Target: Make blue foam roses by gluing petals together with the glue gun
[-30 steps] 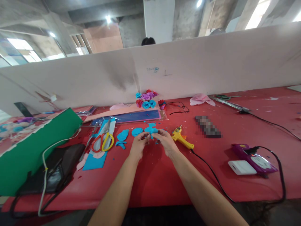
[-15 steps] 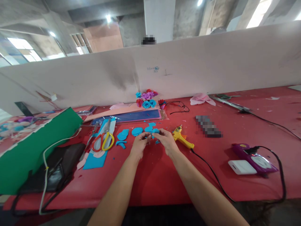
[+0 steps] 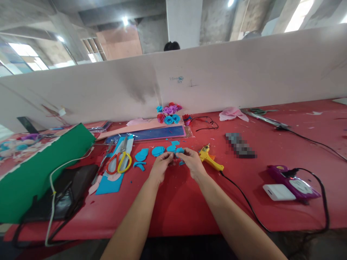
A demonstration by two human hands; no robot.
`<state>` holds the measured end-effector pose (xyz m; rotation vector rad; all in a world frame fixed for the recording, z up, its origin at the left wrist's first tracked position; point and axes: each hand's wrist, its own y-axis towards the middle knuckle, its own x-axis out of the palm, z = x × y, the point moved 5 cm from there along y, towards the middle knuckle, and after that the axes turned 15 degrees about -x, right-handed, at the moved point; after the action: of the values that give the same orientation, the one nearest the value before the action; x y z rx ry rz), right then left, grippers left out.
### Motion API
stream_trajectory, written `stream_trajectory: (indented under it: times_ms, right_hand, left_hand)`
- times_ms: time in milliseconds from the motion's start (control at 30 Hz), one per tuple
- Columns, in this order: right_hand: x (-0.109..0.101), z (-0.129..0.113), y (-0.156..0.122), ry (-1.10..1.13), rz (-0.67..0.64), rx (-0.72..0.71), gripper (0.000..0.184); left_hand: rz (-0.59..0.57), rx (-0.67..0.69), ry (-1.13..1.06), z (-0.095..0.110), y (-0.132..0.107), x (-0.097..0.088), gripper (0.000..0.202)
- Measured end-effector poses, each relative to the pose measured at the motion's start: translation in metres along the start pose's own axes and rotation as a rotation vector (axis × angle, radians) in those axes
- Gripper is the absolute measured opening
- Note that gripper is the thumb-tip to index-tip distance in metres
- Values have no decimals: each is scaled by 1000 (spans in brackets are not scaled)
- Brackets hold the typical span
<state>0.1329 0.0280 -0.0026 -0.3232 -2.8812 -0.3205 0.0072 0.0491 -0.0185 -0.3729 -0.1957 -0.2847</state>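
Above the middle of the red table, a small blue foam petal (image 3: 179, 150) is pinched between my fingers. My right hand (image 3: 192, 161) is closed on it, thumb and forefinger together. Closed too, my left hand (image 3: 162, 165) meets it from the other side, its fingertips partly hiding the piece. Just beyond my hands lie loose blue petals (image 3: 171, 148), with a stack of round blue petals (image 3: 158, 151) and more blue pieces (image 3: 141, 155) to the left. A yellow glue gun (image 3: 210, 160) rests close to my right hand.
Scissors with red and yellow handles (image 3: 118, 163) lie on a blue sheet (image 3: 110, 185) at left. A finished flower bunch (image 3: 169, 115) stands at the back. A green board (image 3: 51, 169), a dark bag (image 3: 81, 180), and a purple power strip (image 3: 296, 184) with cords flank the work.
My fingertips have shifted slightly around the blue petal, the left ones now a little more bunched. The tools and loose pieces have stayed put.
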Motion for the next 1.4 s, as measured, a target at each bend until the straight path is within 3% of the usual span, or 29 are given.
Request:
stream_trajectory:
  times_ms: [400, 1100, 1400]
  right_hand:
    - [3, 0, 0, 64, -85, 21, 20]
    - [3, 2, -1, 85, -80, 56, 15]
    - [6, 0, -2, 132, -103, 71, 15]
  left_hand:
    - [-100, -196, -157, -6, 0, 0, 30]
    - [-112, -157, -230, -1, -2, 2, 26]
    - [-50, -101, -164, 0, -1, 0, 34]
